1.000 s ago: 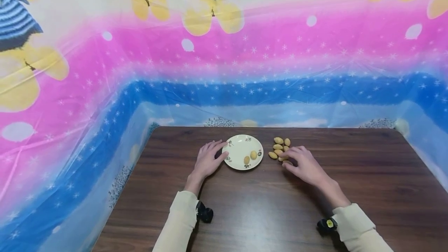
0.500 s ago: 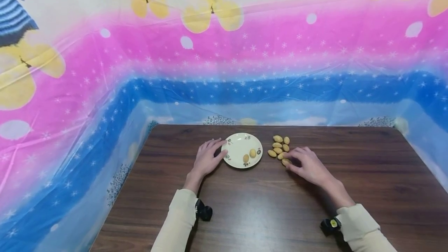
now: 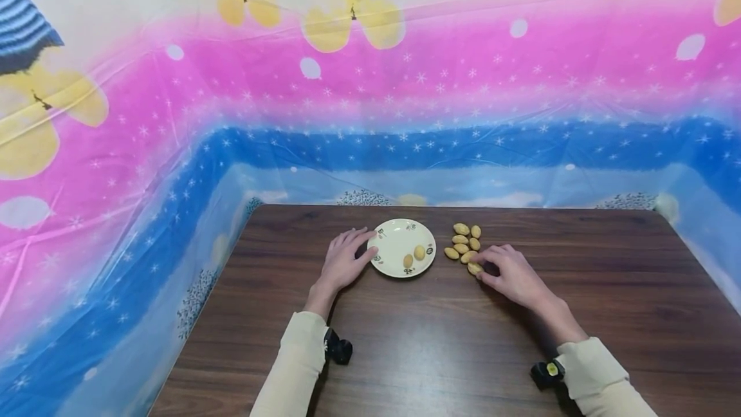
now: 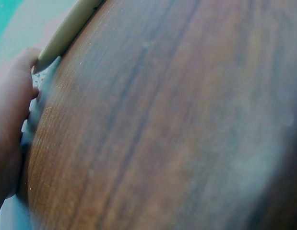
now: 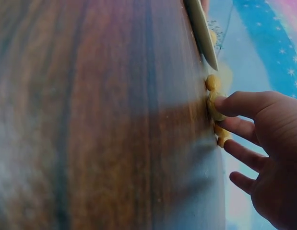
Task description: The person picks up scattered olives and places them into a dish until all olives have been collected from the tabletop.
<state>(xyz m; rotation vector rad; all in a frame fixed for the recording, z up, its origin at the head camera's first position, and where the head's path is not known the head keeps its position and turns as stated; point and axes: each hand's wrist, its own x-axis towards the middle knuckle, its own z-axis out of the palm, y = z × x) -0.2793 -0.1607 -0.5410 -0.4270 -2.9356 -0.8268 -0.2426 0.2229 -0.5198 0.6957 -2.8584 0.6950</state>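
Observation:
A white plate (image 3: 399, 243) with small printed motifs bears two tan oval nut-like pieces (image 3: 419, 252). My left hand (image 3: 341, 262) rests at its left edge, thumb and fingers spread and touching the rim; in the left wrist view the thumb (image 4: 26, 60) meets the plate rim (image 4: 66, 33). Right of the plate lies a loose cluster of several like pieces (image 3: 460, 239). With thumb and index finger my right hand (image 3: 509, 274) pinches the nearest oval piece (image 3: 475, 269), down at table height. In the right wrist view the thumb covers part of that oval piece (image 5: 214, 106); the remaining fingers are spread.
The dark wooden table (image 3: 405, 352) ends at a back edge just beyond the plate and cluster. A printed pink and blue cloth (image 3: 370, 101) hangs behind and along the sides. Black cameras (image 3: 338, 347) sit on both wrists.
My right hand has drawn slightly back to the right, uncovering more of the cluster, and its thumb and index finger have closed on the nearest piece. The left hand and plate stay put.

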